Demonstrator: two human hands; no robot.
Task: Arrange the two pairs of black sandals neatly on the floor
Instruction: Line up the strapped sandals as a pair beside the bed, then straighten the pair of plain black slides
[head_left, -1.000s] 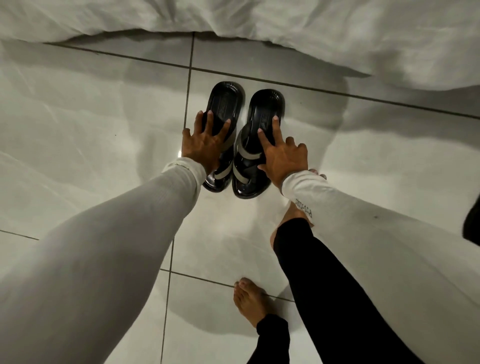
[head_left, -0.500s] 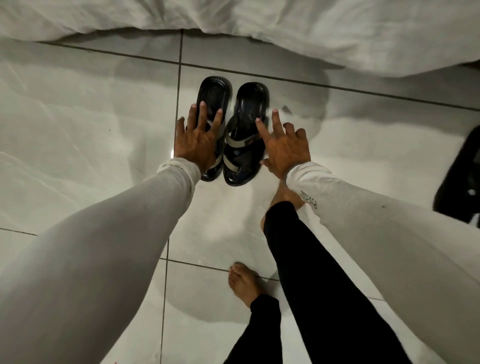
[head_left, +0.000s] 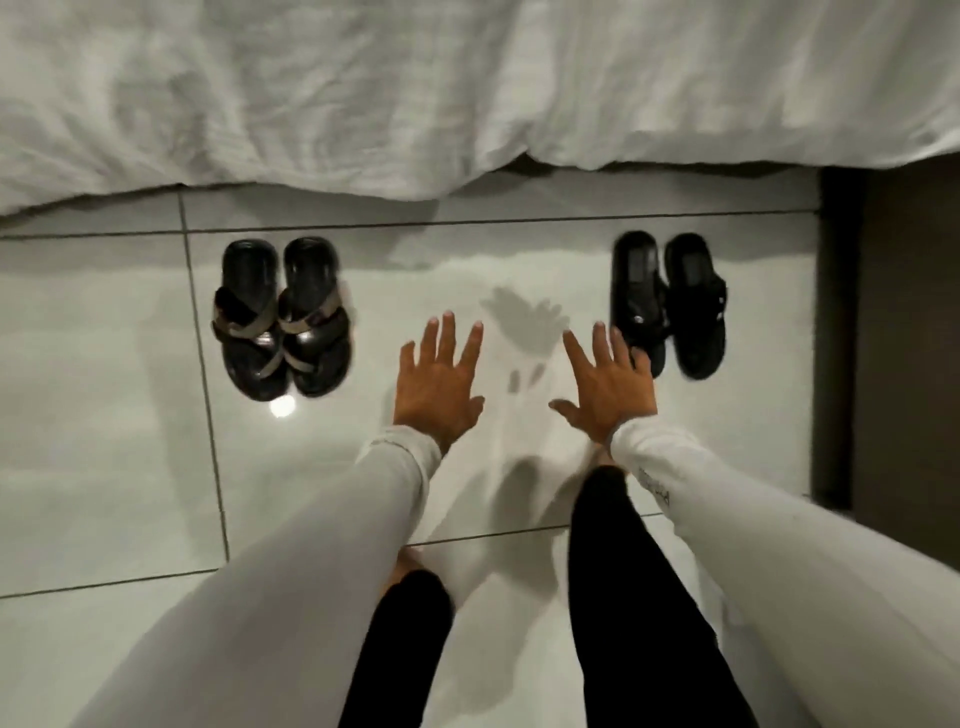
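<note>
A glossy pale tiled floor (head_left: 104, 415) runs along the foot of a bed draped in a rumpled white sheet (head_left: 415, 93), with a dark wooden panel (head_left: 893, 338) closing off the floor's right edge. In the head view, two pairs of black sandals sit near the floor's far edge, just short of the hanging sheet. The strapped pair (head_left: 283, 317), with grey crossed bands, stands toward the left beside a grout line, its two shoes touching side by side. The plain black pair (head_left: 667, 304) stands toward the right, near the panel, also side by side, though blur hides whether its shoes line up evenly. Between the pairs, well apart from the strapped one, the person's left hand (head_left: 439, 384) hovers with fingers spread and holds nothing. The right hand (head_left: 608, 384) is likewise splayed and empty, its fingertips just beside the inner shoe of the plain pair; contact cannot be told. Both arms wear light long sleeves (head_left: 727, 519). The work appears nearly complete. Finishing it well would likely mean squaring the plain pair with both palms, heels level and toes parallel to the grout line, matching its neighbour, and nudging gently so the slick tile does not send a shoe skidding
</note>
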